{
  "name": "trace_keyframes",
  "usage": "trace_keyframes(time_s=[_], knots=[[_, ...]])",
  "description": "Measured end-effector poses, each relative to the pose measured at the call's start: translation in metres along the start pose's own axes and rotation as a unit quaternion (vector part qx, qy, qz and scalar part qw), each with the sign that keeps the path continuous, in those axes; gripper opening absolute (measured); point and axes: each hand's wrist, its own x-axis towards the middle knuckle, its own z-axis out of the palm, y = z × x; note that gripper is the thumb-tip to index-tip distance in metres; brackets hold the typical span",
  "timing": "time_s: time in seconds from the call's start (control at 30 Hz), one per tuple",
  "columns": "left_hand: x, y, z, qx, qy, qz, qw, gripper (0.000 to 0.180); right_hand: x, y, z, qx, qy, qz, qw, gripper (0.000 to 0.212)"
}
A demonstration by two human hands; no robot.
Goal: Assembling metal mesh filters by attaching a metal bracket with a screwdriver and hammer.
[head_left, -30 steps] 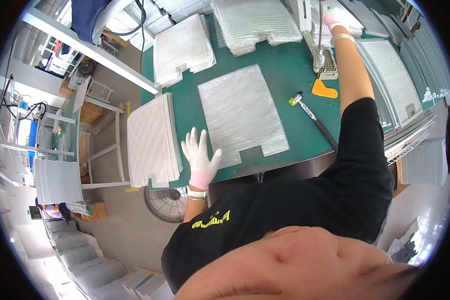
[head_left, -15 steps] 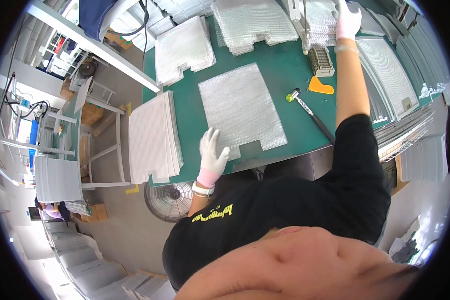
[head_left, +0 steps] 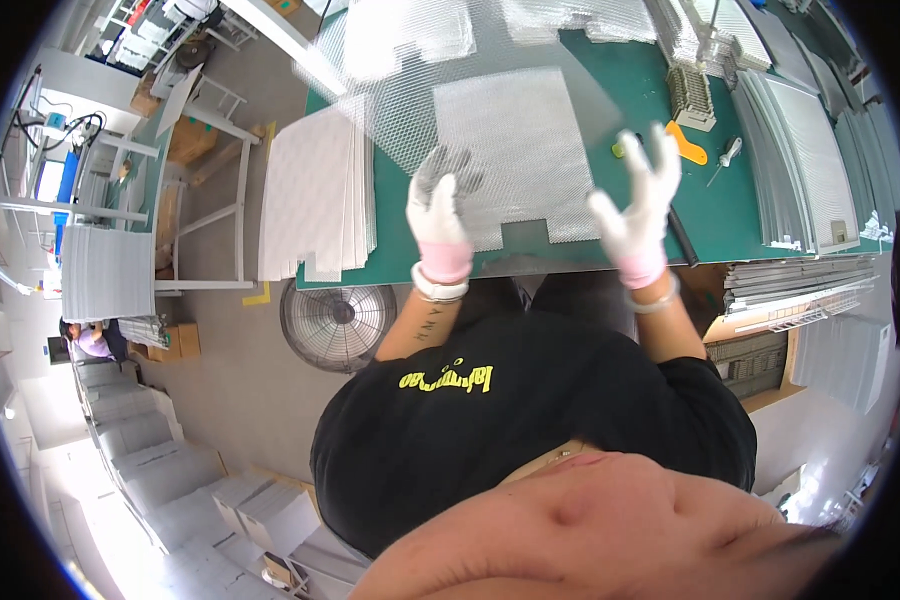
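Note:
A see-through metal mesh sheet (head_left: 400, 110), blurred by motion, hangs slanted over the table. My left hand (head_left: 438, 215), in a white glove with a pink cuff, grips its near edge; the fingers show through the mesh with the thumb in front. My right hand (head_left: 638, 210), gloved alike, is raised beside it with fingers spread, holding nothing. Below lies a silvery notched sheet (head_left: 520, 160) on the green tabletop (head_left: 610, 90). Partly hidden behind my right hand is a mallet (head_left: 682, 238), its black handle showing at the table's front edge.
A stack of pale sheets (head_left: 315, 190) stands at left, and more mesh stacks (head_left: 590, 18) lie at the back. An orange scraper (head_left: 687, 145), a screwdriver (head_left: 727, 158) and a ridged block (head_left: 691, 98) sit at right, near upright panels (head_left: 790, 160). A floor fan (head_left: 340, 320) stands below.
My right hand has come back from the far right stack to the middle, fingers spread. A mesh sheet now hangs above the table, with my left hand raised onto it. The view has shifted.

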Motion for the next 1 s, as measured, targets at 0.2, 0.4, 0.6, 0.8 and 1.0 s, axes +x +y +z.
trace_keyframes(time_s=[0.2, 0.4, 0.6, 0.8, 1.0], knots=[[-0.023, 0.011, -0.033, 0.233, 0.023, -0.007, 0.972, 0.066, -0.005, 0.000, -0.004, 0.174, -0.220, 0.129, 0.951, 0.078], [-0.019, -0.003, -0.052, 0.614, -0.066, 0.092, 0.781, 0.088, -0.033, 0.010, 0.021, 0.139, -0.253, 0.131, 0.949, 0.068], [0.009, -0.022, -0.042, 0.666, -0.130, 0.101, 0.728, 0.082, -0.029, 0.022, 0.029, 0.086, -0.288, 0.194, 0.934, 0.063], [0.012, -0.049, -0.045, 0.707, -0.152, 0.079, 0.686, 0.082, -0.054, 0.034, 0.047, 0.010, -0.306, 0.183, 0.934, 0.064], [0.008, -0.054, -0.046, 0.713, -0.147, 0.072, 0.681, 0.080, -0.056, 0.041, 0.051, 0.000, -0.336, 0.180, 0.925, 0.064]])
